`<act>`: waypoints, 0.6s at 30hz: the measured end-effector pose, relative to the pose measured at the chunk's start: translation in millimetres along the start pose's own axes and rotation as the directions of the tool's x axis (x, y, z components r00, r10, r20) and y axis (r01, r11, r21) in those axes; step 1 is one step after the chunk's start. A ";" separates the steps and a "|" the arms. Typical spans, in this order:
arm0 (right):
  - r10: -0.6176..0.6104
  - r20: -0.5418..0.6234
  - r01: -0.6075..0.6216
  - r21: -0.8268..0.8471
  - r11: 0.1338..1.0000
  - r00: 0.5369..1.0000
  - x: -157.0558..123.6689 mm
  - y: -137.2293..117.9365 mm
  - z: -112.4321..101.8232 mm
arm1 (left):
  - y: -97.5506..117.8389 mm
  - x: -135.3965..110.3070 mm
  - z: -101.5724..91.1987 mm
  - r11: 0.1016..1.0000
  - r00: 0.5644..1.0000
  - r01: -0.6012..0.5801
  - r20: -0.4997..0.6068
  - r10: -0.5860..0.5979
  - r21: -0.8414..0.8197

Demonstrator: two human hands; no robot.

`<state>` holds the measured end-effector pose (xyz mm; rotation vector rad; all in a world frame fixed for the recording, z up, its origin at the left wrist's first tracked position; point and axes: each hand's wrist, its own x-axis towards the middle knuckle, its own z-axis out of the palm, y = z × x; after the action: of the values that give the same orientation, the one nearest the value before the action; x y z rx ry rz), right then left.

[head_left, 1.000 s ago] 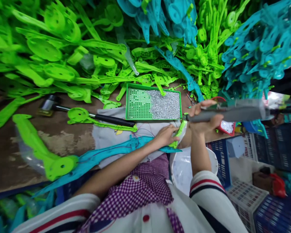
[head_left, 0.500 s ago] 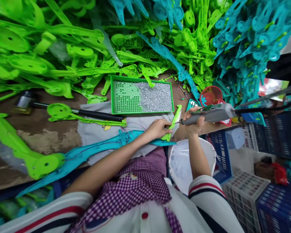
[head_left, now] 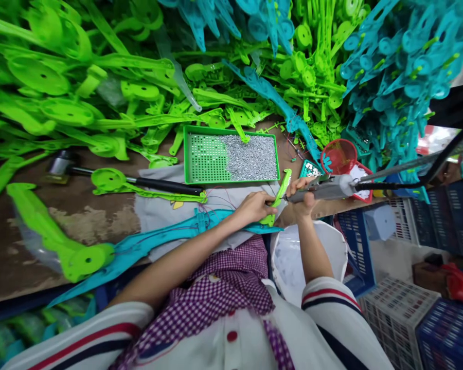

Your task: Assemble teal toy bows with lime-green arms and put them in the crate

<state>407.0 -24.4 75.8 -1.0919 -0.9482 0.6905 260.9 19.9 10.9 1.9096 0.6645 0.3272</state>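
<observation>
My left hand (head_left: pixel 255 207) pinches a small bright green plastic part (head_left: pixel 283 186), which stands tilted over the edge of the grey cloth. My right hand (head_left: pixel 304 201) is wrapped around a grey corded electric screwdriver (head_left: pixel 327 189), its nose pointing left. The nose is close against the green part; whether the bit sits in a screw is too small to tell. Under my left hand and forearm lies a long blue plastic piece (head_left: pixel 212 221) with thin wires along it. A green perforated tray (head_left: pixel 206 154), partly filled with small silvery screws, stands just beyond my hands.
Heaped green plastic parts (head_left: pixel 111 103) and blue ones (head_left: pixel 393 72) line the back. A black-handled hammer (head_left: pixel 154 185) lies left on the table. Near the screwdriver stand a red basket (head_left: pixel 338 154) and a small teal tray (head_left: pixel 310 169). A white-lined bin (head_left: pixel 332 246) is below the edge.
My right hand and the screwdriver have moved left, bringing the nose nearer the green part. My left hand keeps its hold. The whole view has shifted slightly.
</observation>
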 end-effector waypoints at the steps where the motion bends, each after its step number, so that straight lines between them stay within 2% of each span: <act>1: 0.009 0.020 -0.009 -0.003 1.000 1.000 1.4 -4.2 0.6 | 1.1 -0.7 -0.4 1.000 1.000 0.004 -0.001 -0.004 -0.006; 3: -0.008 0.023 0.008 -0.006 1.000 1.000 7.8 -17.0 7.7 | 3.2 -1.8 -1.1 1.000 1.000 0.015 0.003 -0.015 -0.007; 5: -0.094 -0.012 0.094 0.013 0.995 0.996 18.8 -29.7 25.7 | 4.4 -2.1 -1.2 1.000 1.000 0.004 0.001 -0.004 0.007; 8: -0.199 -0.025 0.200 0.037 0.979 0.980 40.3 -29.2 74.5 | 3.6 -0.9 0.4 0.999 0.999 -0.041 -0.016 0.042 0.036; 9: -0.178 0.001 0.178 0.014 0.984 0.984 47.6 -21.8 94.4 | 2.7 -0.5 1.5 0.998 0.999 -0.046 -0.020 0.047 0.035; 11: -0.049 0.106 0.058 -0.086 0.995 0.993 61.3 0.6 133.3 | 0.1 0.0 4.3 0.999 0.999 -0.032 -0.037 0.033 0.013; 13: 0.004 0.174 0.014 -0.105 0.994 0.985 71.9 25.5 164.8 | -3.8 -0.1 7.9 0.999 0.997 -0.027 -0.075 0.025 -0.020; 15: 0.014 0.232 0.006 -0.084 0.996 0.973 78.5 45.2 185.2 | -8.7 0.1 11.7 0.997 0.992 -0.057 -0.118 0.052 -0.044; 18: 0.022 0.272 -0.004 -0.068 0.998 0.962 81.9 60.3 198.3 | -15.2 1.4 16.2 0.989 0.984 -0.114 -0.151 0.099 -0.092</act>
<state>265.4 147.7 74.1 -1.0794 -1.2075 0.8395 265.7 13.2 -9.7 1.8407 0.6312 0.5629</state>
